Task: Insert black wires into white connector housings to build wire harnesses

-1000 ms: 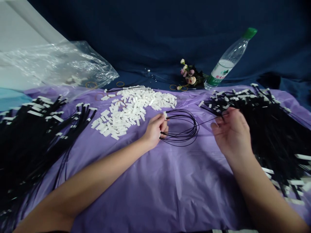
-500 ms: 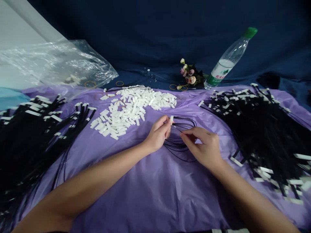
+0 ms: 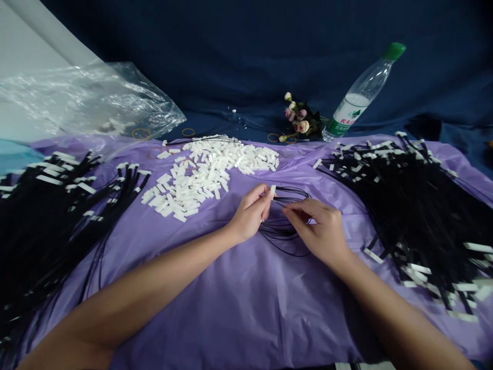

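Observation:
My left hand point(image 3: 250, 211) is closed on a small white plastic connector point(image 3: 273, 191), held upright between thumb and fingers. Several thin black wires point(image 3: 290, 191) run out of the connector to the right and loop round below into a loose bundle point(image 3: 278, 229). Just right of the connector, my right hand point(image 3: 320, 222) pinches one black wire close to its end between thumb and forefinger. The wire's tip points at the connector; whether it touches is too small to tell.
Behind my left hand lies a heap of loose white connectors point(image 3: 208, 172). Bundles of black wires with white connectors lie left point(image 3: 50, 221) and right point(image 3: 419, 205) on the purple sheet point(image 3: 231, 303). A clear plastic bag point(image 3: 96, 97), artificial flowers point(image 3: 298, 118) and a tilted bottle point(image 3: 358, 100) are at the back.
My right hand has moved slightly left with the wire, bringing its fingertips closer to the connector. My left hand keeps its hold, almost still.

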Demonstrator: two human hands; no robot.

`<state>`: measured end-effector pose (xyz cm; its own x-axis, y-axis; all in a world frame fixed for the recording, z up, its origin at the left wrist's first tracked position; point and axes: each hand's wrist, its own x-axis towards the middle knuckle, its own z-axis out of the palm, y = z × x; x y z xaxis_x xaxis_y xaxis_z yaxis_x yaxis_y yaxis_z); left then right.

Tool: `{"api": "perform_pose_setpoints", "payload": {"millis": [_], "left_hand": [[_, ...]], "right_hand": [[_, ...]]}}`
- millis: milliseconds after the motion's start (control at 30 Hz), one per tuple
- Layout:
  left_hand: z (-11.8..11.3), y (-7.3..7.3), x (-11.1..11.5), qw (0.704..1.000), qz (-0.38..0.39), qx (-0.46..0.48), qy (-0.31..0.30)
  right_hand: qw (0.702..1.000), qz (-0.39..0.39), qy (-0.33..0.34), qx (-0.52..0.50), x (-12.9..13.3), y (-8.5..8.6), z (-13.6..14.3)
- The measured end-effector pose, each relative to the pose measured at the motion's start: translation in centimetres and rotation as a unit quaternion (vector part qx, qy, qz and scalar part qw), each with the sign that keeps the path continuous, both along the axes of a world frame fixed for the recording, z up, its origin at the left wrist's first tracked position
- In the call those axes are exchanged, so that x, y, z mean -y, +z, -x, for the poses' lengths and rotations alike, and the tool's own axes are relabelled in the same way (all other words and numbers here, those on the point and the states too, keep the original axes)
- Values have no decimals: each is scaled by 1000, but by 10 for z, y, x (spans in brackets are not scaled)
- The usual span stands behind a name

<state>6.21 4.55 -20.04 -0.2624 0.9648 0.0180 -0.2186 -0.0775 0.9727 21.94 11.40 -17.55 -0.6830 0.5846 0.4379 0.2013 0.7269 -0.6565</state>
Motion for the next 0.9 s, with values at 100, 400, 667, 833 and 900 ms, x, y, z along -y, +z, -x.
{"api": "perform_pose_setpoints", "payload": {"millis": [100, 400, 667, 833, 900], "left_hand": [[1, 0, -1, 1000, -3, -5, -5], [0, 1, 1, 1000, -2, -29, -6], [-1, 4, 2, 999, 5, -45, -9], [-2, 6, 2, 998, 2, -56, -10], [-2, 6, 2, 998, -3, -57, -11]], "right_hand": [[1000, 6, -7, 1, 0, 1, 1], [993, 104, -49, 25, 1, 2, 4], [994, 94, -43, 37, 2, 1, 6], [996, 78, -36, 28, 4, -1, 9], [996, 74, -39, 24, 4, -2, 10]]}}
